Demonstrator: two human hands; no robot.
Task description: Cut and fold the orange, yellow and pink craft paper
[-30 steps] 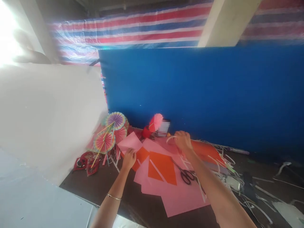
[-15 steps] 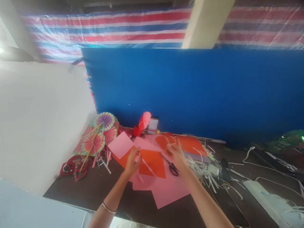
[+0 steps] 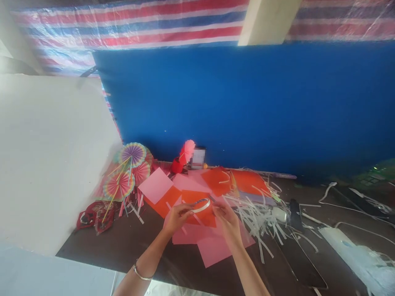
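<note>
A thin white ring, by its look a narrow roll of tape (image 3: 202, 205), is pinched at its left side by my left hand (image 3: 177, 218), above an orange paper sheet (image 3: 197, 196). My right hand (image 3: 227, 218) is closed beside the roll's right edge, its fingertips pressed together; what they hold I cannot make out. Just above those fingertips a short dark tip, likely of the scissors (image 3: 212, 199), shows; the remainder is hidden. Under both hands lie pink paper sheets (image 3: 212, 250), with pale strips on the orange one.
Round folded paper fans (image 3: 119, 185) and a red packet (image 3: 95, 218) lie at the left. A heap of white paper strips (image 3: 256, 218) spreads right of the sheets. Beyond it are a dark phone-like slab (image 3: 304, 263) and white cables (image 3: 348, 209). A blue board (image 3: 247, 107) stands behind the table.
My hands have come closer together over the orange sheet. The tape roll is now in my left hand; before, a blurred ring showed near my right. The scissors are now mostly covered.
</note>
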